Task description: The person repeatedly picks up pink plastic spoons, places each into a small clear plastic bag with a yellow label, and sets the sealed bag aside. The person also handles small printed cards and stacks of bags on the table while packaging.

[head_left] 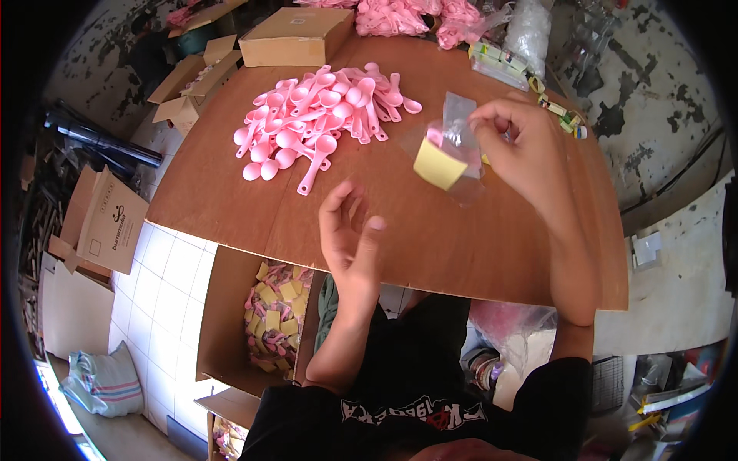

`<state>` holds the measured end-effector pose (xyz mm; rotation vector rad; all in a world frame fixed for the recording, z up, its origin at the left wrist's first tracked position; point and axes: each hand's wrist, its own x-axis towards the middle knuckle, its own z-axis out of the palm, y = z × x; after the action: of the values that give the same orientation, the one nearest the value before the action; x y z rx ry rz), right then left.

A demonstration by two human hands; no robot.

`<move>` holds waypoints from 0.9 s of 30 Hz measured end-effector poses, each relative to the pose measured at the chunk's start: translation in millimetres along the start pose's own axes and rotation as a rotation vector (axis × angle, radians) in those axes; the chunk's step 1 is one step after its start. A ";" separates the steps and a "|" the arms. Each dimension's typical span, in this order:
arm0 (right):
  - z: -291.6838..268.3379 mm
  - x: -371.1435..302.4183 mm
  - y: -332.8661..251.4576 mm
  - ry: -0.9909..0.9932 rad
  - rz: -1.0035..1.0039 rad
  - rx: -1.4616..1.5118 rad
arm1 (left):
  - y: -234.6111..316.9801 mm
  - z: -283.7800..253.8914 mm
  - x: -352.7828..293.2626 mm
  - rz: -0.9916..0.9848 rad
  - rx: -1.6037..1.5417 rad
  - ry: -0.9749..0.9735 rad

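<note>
My right hand (521, 146) pinches the upper edge of a small clear plastic bag (461, 132) over the right part of the table. A yellow card (440, 164) shows at the bag's lower end, with a bit of pink beside it. Fingers curled but apart, my left hand (350, 238) is raised near the table's front edge and holds nothing. Beyond it lies a loose heap of pink plastic scoops (296, 123), round-bowled with short handles. One scoop (314, 164) sticks out toward me at the heap's near side.
A brown wooden tabletop (223, 200) carries a closed carton (296, 42), pink bundles (392, 19) and yellow-labelled stacks (498, 65) along its far side. Below the front edge, an open carton (227, 300) holds many bagged pink pieces with yellow cards. More cartons (115, 219) stand at left.
</note>
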<state>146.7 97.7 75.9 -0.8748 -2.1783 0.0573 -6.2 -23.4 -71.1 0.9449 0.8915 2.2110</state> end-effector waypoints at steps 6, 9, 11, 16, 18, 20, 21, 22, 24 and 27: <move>-5.0 -15.8 -42.5 -0.377 0.256 0.403 | 29.9 16.6 25.6 0.002 0.229 -0.348; 1.1 -17.2 -36.8 -0.387 0.270 0.462 | 30.5 23.7 21.8 -0.174 0.002 -0.345; 10.9 -16.0 -34.6 0.041 0.062 0.378 | 33.5 24.4 19.2 -0.214 0.035 -0.294; -11.0 -27.7 -40.8 -0.198 -0.313 0.281 | 35.5 21.0 16.2 -0.259 0.083 -0.281; -8.1 -32.9 -45.1 -0.175 -0.323 0.200 | 39.1 23.3 14.2 -0.252 0.127 -0.317; -4.4 -37.7 -48.5 -0.168 -0.315 0.100 | 43.2 23.1 12.1 -0.215 0.189 -0.336; -3.9 -37.9 -49.4 -0.168 -0.313 0.100 | 44.3 22.9 11.0 -0.176 0.249 -0.355; -4.1 -37.6 -50.4 -0.172 -0.330 0.071 | 44.3 22.9 9.6 -0.178 0.285 -0.367; -4.7 -37.5 -49.6 -0.177 -0.347 0.040 | 50.0 24.6 11.4 -0.103 0.390 -0.393; -5.4 -37.7 -50.0 -0.198 -0.374 0.017 | 48.6 19.3 10.1 0.051 0.557 -0.430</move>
<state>139.4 35.6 70.5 -0.4548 -2.4887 -0.0231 -8.7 -39.4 -20.4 1.6356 1.2982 1.7082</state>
